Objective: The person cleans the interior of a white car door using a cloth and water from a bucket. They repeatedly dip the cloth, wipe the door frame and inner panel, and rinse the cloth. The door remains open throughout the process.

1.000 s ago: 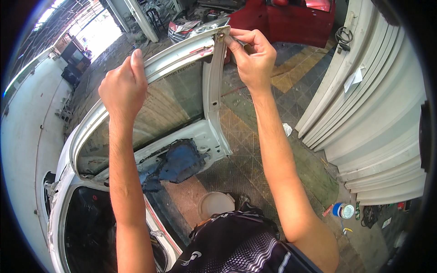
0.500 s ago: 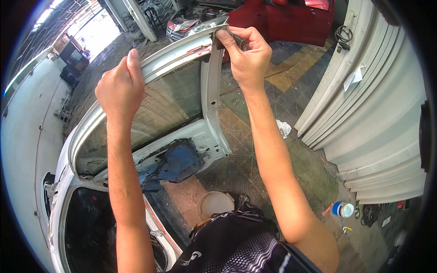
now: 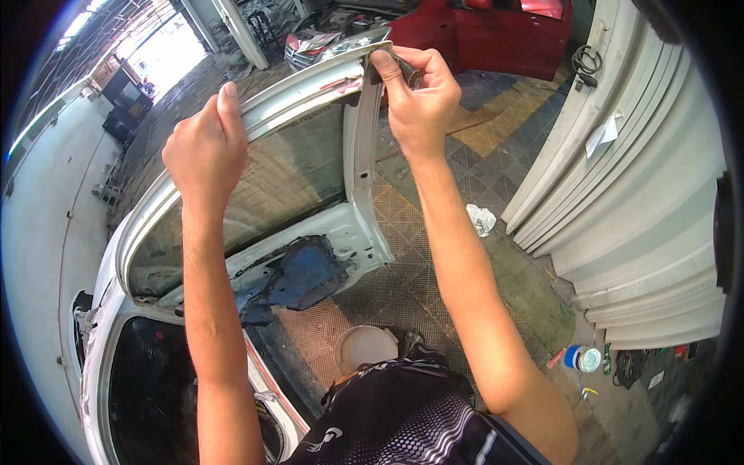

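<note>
Right fingers (image 3: 388, 70) have shifted left over door frame (image 3: 298, 91).

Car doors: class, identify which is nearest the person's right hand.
The white door: the right hand is at its upper corner, while the red door stands farther back, untouched.

This looks like a car body workshop; a white car door (image 3: 361, 219) stands open, its inner panel exposed around a ragged blue patch (image 3: 310, 267); beyond the door is a red car (image 3: 508, 39); on the near side of the door, a round pale bucket (image 3: 366, 347) sits on patterned floor tiles (image 3: 504, 174); to the door's right are tall ribbed white panels (image 3: 643, 213) and a blue-and-white can (image 3: 590, 358); far beyond its left end, a wide opening (image 3: 174, 54) lets in daylight.
</note>
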`<state>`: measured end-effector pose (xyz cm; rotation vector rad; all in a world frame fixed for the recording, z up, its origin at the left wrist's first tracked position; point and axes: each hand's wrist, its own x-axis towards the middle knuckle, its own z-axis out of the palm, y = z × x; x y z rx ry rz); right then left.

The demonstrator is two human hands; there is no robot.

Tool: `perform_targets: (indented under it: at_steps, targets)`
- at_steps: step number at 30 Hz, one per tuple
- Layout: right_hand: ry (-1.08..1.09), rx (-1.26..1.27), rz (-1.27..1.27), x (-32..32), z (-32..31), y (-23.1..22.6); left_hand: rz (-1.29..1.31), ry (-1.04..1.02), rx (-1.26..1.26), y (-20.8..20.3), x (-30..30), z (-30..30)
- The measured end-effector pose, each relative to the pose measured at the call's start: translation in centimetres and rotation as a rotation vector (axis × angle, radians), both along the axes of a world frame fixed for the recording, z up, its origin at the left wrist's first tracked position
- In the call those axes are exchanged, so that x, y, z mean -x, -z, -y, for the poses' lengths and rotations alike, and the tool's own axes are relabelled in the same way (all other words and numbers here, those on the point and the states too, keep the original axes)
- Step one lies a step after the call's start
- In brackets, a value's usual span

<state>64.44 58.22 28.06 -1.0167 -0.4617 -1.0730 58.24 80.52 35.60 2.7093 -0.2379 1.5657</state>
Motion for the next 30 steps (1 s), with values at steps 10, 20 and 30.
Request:
perform_targets:
  at_steps: [10, 20, 30]
  targets:
    - [-0.275, -0.058, 0.092, -0.2, 0.8, 0.6, -0.005, 0.003, -0.016, 0.0, 0.0, -0.1]
    - [0.088, -0.152, 0.017, 0.0, -2.5, 0.3, 0.004, -0.012, -0.007, 0.2, 0.0, -0.2]
    - [-0.177, -0.177, 0.036, 0.7, -0.7, 0.6, 0.01, 0.024, 0.013, 0.1, 0.0, -0.1]
